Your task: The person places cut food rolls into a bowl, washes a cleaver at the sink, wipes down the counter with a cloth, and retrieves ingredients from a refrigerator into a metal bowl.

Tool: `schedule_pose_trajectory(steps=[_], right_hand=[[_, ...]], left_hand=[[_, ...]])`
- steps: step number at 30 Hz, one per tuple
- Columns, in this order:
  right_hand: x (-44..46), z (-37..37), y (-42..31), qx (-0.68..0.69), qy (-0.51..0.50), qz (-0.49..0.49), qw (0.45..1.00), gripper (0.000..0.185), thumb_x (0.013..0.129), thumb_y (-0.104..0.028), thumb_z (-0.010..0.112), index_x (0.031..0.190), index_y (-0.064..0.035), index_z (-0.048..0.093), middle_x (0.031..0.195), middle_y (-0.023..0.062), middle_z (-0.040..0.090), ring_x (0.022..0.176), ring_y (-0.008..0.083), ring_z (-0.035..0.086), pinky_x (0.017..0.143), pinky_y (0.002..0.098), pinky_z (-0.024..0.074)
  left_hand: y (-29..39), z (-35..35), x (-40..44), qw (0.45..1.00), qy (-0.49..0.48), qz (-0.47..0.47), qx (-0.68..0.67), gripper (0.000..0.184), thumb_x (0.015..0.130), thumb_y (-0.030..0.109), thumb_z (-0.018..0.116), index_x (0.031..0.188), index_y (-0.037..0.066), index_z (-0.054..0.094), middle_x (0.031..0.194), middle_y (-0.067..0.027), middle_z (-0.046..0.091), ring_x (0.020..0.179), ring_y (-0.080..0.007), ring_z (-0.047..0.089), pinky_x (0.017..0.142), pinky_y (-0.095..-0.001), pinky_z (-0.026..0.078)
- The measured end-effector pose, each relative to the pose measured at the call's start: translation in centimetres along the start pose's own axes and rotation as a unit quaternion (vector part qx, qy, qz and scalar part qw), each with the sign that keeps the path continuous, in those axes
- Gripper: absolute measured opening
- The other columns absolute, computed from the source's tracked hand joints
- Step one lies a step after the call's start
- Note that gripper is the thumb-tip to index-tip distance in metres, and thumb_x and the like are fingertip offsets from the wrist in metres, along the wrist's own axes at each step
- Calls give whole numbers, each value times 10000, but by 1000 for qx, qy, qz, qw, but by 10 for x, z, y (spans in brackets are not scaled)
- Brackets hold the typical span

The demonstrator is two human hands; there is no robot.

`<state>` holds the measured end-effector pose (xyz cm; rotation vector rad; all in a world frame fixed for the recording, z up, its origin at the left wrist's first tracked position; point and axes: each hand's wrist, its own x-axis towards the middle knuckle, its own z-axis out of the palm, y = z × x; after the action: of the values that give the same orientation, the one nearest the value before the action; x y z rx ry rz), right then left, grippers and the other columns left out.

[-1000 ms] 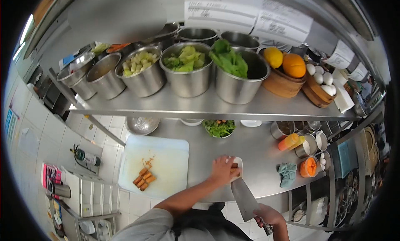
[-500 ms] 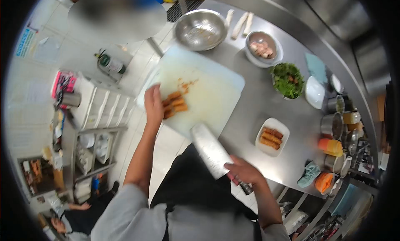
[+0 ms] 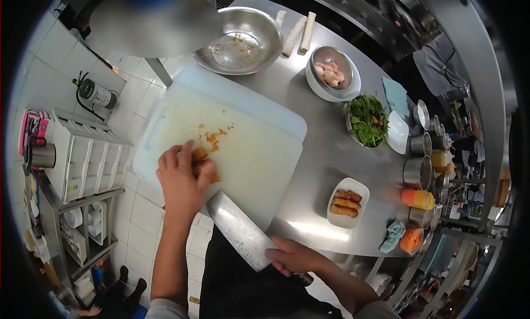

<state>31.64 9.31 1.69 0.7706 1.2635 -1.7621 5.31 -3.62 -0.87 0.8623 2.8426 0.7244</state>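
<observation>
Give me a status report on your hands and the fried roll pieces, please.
Left hand on fried roll pieces, on cutting board. Right hand gripping cleaver, tip near left hand. Crumbs beside pieces, nothing visibly blocking.

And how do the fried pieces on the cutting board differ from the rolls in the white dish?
The fried pieces sit on the cutting board under the left hand, while the rolls lie in the white dish, untouched. The pieces are partly hidden by that hand; the rolls show clearly, side by side. Crumbs lie scattered beside the pieces, but I see none around the rolls. Both look browned.
</observation>
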Motion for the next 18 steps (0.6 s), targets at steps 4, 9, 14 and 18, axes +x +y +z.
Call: schedule_pose_trajectory(steps=[4,9,14,18], right_hand=[[9,9,-19,9,16,-36,999,274,1038,-294,445,1161,-50,465,668,22,514,492,103,508,498,269,432],[39,12,-40,9,18,-113,993,334,1040,-266,436,1263,-19,408,662,27,511,469,106,497,468,280,427],[58,13,-50,31,10,-145,989,223,1038,-234,447,1097,-22,412,663,41,511,462,111,496,458,286,430],[51,7,-36,38,14,-147,988,202,1037,-233,451,1020,-37,406,658,42,508,463,114,495,461,285,428]], left_hand=[[15,2,3,999,-33,25,33,585,831,415,701,1268,44,578,1208,-179,515,1138,-361,449,978,-483,363],[15,8,5,1000,-22,-1,19,506,844,399,684,1204,55,596,1149,-166,531,1079,-341,463,942,-468,366],[16,12,6,999,10,-5,30,434,853,345,662,1188,76,602,1115,-153,555,1038,-333,481,920,-464,372],[30,18,3,999,14,2,30,437,849,350,668,1183,75,604,1116,-155,553,1035,-335,482,918,-465,372]])
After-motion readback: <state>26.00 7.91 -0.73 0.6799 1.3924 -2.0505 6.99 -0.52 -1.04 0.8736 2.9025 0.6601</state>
